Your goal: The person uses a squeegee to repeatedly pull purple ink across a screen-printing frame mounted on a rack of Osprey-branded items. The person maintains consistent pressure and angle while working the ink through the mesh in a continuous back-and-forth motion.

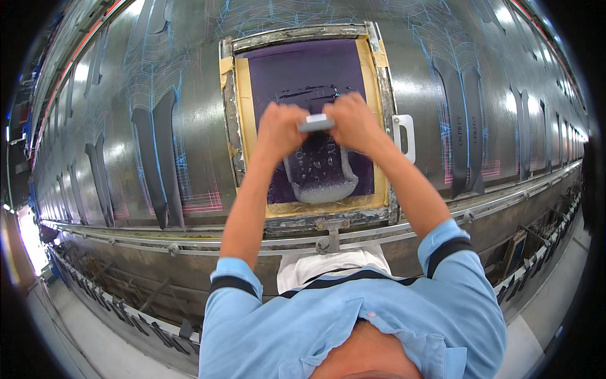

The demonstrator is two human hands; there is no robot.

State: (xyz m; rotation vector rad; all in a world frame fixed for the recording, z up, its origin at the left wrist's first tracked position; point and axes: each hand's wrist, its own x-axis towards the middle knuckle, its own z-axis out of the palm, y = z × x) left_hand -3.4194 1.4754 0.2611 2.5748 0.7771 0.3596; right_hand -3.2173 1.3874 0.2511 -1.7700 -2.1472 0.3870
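Observation:
A squeegee with a grey and white handle spans my two closed hands. My left hand grips its left end and my right hand its right end, both slightly blurred. Beneath them lies a screen-printing frame, worn and stained, edged inside with yellowish tape. Its purple mesh carries dark wet streaks just beyond my hands. Nearer me, a greyish, bubbly band of ink curves across the mesh, with droplets behind it. The squeegee's blade is hidden by my hands and the handle.
The long dark table carries dark cut pieces at left and right, among blue and pink marked lines. A white handle-shaped piece juts from the frame's right side. Along the near edge runs a metal rail with clamps.

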